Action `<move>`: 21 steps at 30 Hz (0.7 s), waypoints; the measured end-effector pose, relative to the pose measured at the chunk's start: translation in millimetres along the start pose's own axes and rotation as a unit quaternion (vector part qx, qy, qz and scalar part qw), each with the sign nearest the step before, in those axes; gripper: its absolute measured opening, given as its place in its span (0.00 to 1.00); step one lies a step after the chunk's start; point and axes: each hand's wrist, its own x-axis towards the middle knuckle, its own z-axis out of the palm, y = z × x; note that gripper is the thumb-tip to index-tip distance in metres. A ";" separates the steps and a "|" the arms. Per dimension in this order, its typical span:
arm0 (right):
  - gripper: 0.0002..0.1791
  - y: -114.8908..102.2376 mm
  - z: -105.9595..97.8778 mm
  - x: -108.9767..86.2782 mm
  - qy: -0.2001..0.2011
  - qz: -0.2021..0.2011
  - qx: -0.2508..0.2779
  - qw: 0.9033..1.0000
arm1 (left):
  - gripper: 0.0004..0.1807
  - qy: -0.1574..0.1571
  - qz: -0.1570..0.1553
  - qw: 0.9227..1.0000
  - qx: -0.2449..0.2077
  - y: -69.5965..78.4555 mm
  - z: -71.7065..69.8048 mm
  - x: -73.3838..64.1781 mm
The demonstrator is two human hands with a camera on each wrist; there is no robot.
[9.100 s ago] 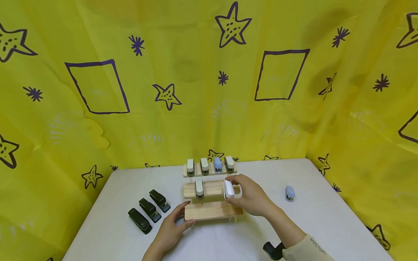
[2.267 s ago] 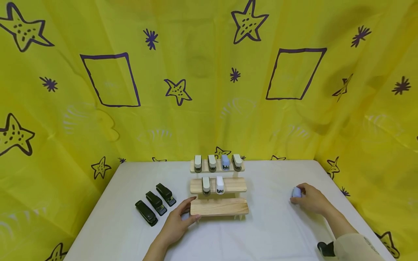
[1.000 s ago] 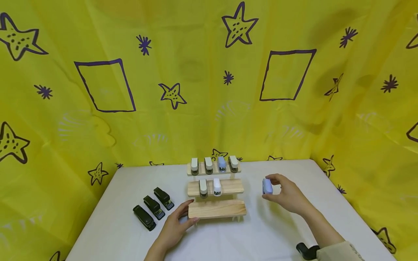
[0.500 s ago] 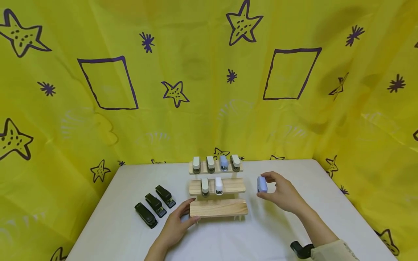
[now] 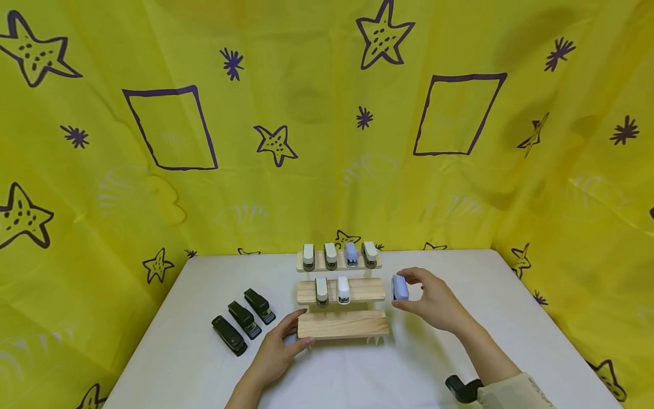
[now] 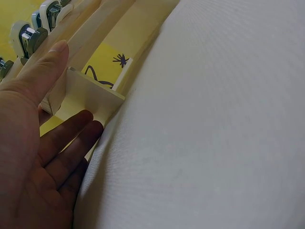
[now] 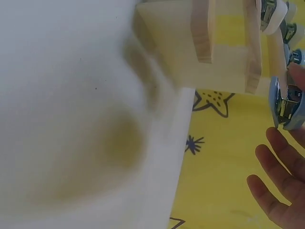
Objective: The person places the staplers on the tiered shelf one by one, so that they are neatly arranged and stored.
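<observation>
My right hand (image 5: 434, 300) pinches a light blue mini stapler (image 5: 401, 288) between thumb and fingers, just right of the middle shelf and raised off the table. In the right wrist view that stapler (image 7: 276, 102) appears at the right edge, its other fingers spread below. My left hand (image 5: 273, 355) holds the left end of the three-tier wooden stand (image 5: 343, 325), thumb at the front of the bare lowest shelf. Two staplers, one cream (image 5: 321, 291) and one white (image 5: 343, 288), stand on the middle shelf. Several staplers line the top shelf, including a blue one (image 5: 351, 253).
Three black staplers (image 5: 244, 320) lie in a slanted row left of the stand on the white table (image 5: 168, 363). A yellow curtain (image 5: 317, 199) with star drawings surrounds the table's back and sides. A black device (image 5: 462, 389) sits at the right wrist.
The white stapler was set on the middle shelf earlier. My right hand then picked up the blue stapler at the far right and carried it left to the stand. My left hand stayed put.
</observation>
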 end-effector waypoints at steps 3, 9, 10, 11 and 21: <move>0.34 -2.5 2.7 0.6 -0.001 -0.005 0.003 1.000 | 0.37 0.000 0.001 1.000 0.000 -0.2 0.0 -0.2; 0.33 -7.2 6.8 3.2 -0.002 -0.012 -0.001 1.000 | 0.37 0.000 0.001 1.000 0.000 0.9 -0.1 -0.6; 0.33 -7.9 7.3 3.8 -0.001 -0.013 0.000 1.000 | 0.37 0.000 0.000 1.000 -0.001 1.1 0.0 -0.6; 0.33 -8.6 7.9 4.3 -0.001 -0.013 0.000 1.000 | 0.37 0.001 0.000 1.000 -0.001 1.2 0.0 -0.5; 0.33 -14.6 15.8 8.2 -0.014 -0.020 0.000 1.000 | 0.38 0.000 -0.005 1.000 -0.001 2.1 0.1 -0.1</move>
